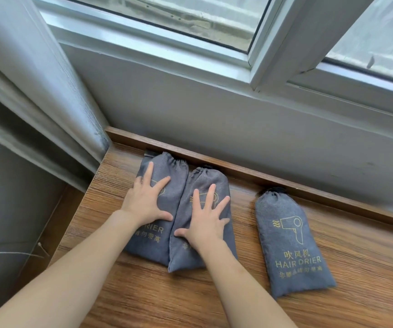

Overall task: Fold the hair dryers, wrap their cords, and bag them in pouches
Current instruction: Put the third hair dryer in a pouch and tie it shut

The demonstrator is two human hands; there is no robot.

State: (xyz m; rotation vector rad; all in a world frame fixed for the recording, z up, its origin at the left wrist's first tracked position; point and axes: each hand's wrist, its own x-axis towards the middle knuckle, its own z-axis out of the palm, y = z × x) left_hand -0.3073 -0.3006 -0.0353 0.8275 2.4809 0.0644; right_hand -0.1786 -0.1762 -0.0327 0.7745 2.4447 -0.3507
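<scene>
- Wooden worktop [214, 301] under a window [214, 17], grey wall behind.
- Three grey pouches, long axes running away from the viewer, drawstring mouths at the back ledge.
- Left hand [144, 202]: grip spread, palm flat on left pouch [164, 176].
- Right hand [206, 221]: grip spread, flat on middle pouch [211, 178], which touches the left one.
- Right pouch [290, 242]: apart, untouched.

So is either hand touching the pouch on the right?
No: the left hand and right hand lie flat on the two left pouches, while the right pouch sits apart, untouched.
</scene>
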